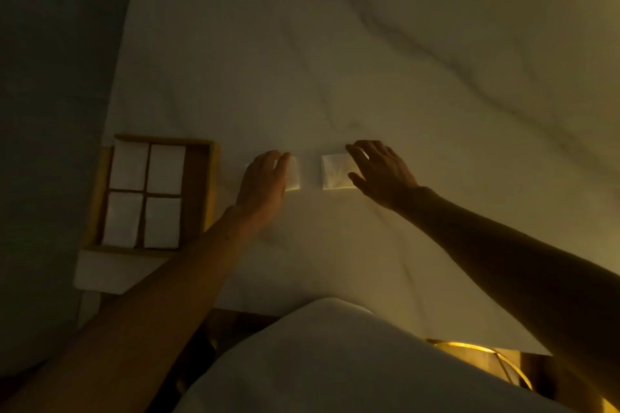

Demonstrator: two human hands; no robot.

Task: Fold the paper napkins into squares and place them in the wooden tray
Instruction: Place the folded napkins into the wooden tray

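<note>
Left hand (265,183) flat on left napkin (293,175); right hand (384,173), fingers spread, at right napkin (336,175); light, limp paper: pinch an edge

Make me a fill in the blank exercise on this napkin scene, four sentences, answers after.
1. The wooden tray holds ____ folded napkins.
2. Outside it, ____ more folded squares lie on the marble table.
3. The left hand rests on the nearer napkin, the one closer to the ____.
4. The right hand reaches the other napkin, which lies to the ____ of the first.
Missing words: four; two; tray; right.
</note>
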